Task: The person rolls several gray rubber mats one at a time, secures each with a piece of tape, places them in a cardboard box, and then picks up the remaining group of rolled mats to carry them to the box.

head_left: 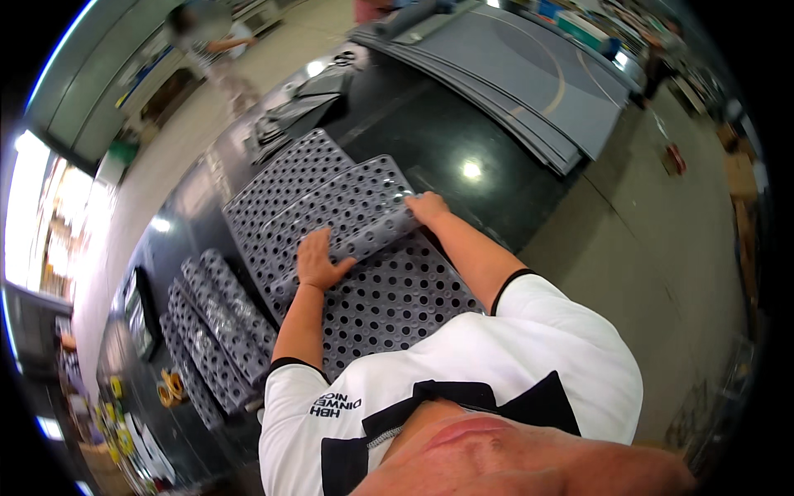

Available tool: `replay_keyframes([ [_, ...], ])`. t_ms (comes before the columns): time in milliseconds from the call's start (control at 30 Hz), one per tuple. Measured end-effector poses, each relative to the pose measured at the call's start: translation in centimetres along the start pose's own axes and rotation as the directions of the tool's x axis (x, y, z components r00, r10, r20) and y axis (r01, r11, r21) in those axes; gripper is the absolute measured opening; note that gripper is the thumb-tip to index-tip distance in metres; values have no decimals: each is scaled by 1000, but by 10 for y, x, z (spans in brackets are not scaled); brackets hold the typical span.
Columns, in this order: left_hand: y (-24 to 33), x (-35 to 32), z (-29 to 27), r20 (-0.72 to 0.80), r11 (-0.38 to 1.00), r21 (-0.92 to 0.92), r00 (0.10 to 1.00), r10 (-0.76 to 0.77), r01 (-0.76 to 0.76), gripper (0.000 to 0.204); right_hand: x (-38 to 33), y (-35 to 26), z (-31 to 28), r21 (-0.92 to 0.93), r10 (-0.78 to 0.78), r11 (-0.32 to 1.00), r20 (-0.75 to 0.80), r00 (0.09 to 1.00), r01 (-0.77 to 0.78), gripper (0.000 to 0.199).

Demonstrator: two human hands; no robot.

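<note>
A grey mat dotted with round black spots is partly turned into a roll (376, 237) that lies slantwise before me. My left hand (318, 263) rests on the roll's left part, thumb spread away from the fingers. At the far right end of the roll, my right hand (428, 208) has its fingers closed around the edge. More flat spotted matting (385, 293) lies between the roll and my body. Beyond the roll, further flat mats (310, 161) overlap on the table. What is under my left palm is hidden.
Several finished-looking rolls of spotted mat (217, 331) lie at left, beside orange tape rolls (171, 387) and a black tray-like item (142, 312). Large grey sheets (529, 78) are stacked on the dark table (413, 107). Grey scraps (302, 107) lie at the far edge. A person (217, 58) stands beyond.
</note>
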State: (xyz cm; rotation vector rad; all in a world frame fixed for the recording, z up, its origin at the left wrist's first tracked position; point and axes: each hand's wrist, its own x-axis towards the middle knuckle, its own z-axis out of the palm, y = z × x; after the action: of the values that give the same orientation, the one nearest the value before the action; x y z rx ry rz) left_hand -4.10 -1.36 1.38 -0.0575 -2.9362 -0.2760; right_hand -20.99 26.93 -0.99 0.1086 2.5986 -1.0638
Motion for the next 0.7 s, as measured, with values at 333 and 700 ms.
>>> replay_keyframes([
  [333, 39, 8, -40, 387, 970, 181, 895, -224, 165, 72, 31, 5, 5, 98, 93, 988, 258, 962, -122, 56],
  [700, 147, -144, -21, 380, 966, -111, 908, -175, 233, 75, -127, 144, -45, 431, -365, 857, 126, 922, 281, 56],
])
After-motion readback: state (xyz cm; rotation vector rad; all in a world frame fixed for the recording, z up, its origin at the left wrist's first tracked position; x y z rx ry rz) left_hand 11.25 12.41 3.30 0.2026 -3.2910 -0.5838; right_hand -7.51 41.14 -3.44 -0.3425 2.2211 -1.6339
